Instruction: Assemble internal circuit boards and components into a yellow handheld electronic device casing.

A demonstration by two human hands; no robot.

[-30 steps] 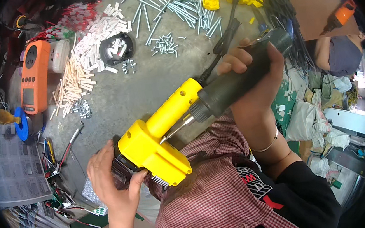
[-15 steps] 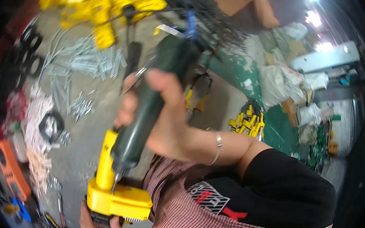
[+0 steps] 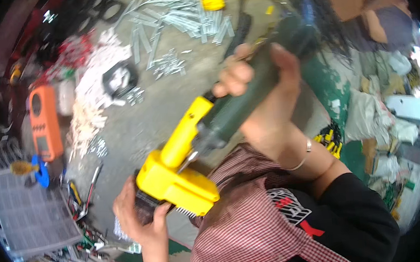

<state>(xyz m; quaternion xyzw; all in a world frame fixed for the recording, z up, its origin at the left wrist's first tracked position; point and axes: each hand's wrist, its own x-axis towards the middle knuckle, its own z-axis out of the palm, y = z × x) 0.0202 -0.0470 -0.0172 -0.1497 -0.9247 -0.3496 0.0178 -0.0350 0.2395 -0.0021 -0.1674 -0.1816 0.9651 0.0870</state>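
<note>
My right hand [image 3: 267, 100] is wrapped round a dark green electric screwdriver [image 3: 240, 103], which slants down to the left. Its thin bit reaches a yellow plastic housing [image 3: 176, 177] with a long upright handle part; whether it sits in a screw is too small to tell. From below, my left hand [image 3: 140, 216] grips the housing by its black base [image 3: 148, 205], fingers on one side and thumb on the other. A row of pale teeth [image 3: 185, 212] shows along the housing's lower edge.
Beyond my hands lie metal strips [image 3: 178, 15], small metal parts [image 3: 168, 64] and a black ring [image 3: 120, 79]. An orange device [image 3: 45, 124] stands at left, above a grey sheet [image 3: 25, 209]. Black cords [image 3: 317, 14] hang at the upper right, near another person [image 3: 387, 25].
My view has swung, so the bench contents sit farther right and higher, and more of the lower left shows. Both hands keep their holds, with the bit still at the yellow housing.
</note>
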